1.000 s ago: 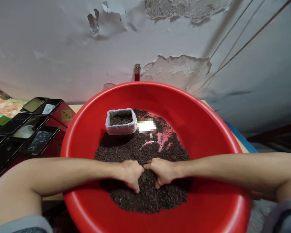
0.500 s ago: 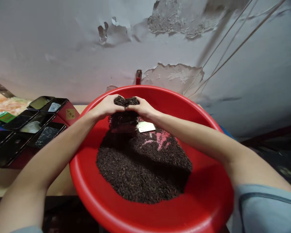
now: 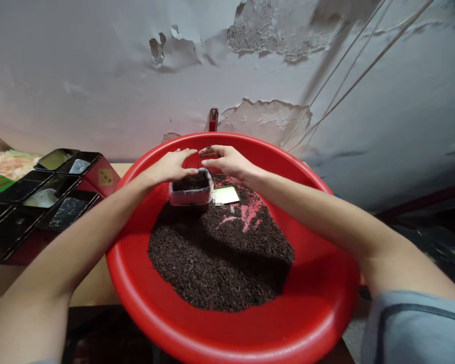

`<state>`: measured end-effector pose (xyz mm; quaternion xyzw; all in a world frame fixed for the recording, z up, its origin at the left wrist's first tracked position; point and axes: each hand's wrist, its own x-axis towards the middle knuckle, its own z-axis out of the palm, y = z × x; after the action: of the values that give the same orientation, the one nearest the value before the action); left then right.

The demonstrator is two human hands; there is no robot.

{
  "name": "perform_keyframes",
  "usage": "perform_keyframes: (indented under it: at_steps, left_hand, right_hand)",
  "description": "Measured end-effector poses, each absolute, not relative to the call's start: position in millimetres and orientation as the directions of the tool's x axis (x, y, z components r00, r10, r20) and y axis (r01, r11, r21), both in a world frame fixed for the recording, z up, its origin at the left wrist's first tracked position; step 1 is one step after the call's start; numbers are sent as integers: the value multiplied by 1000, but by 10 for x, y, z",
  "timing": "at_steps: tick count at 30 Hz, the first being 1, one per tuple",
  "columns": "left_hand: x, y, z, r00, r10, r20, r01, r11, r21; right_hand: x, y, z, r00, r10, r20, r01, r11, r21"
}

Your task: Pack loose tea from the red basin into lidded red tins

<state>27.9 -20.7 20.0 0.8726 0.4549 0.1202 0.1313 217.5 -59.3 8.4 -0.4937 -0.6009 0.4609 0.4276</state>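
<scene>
Two hands are held over a small lined box [image 3: 191, 189] at the upper middle of the frame. The left hand [image 3: 170, 167] and right hand [image 3: 225, 161] are spread flat, fingers loose, with nothing gripped. The box is seated on dark loose tea [image 3: 220, 258] inside a red basin [image 3: 318, 283]. Black tins [image 3: 41, 197] are stacked at the left.
</scene>
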Motion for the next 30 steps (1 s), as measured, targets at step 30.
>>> perform_keyframes:
  at_steps: [30]
  left_hand:
    - [792, -1695, -681, 517, 143, -844, 568, -795, 213]
  right_hand:
    - [2502, -1877, -1018, -658, 276, -700, 719, 506, -476]
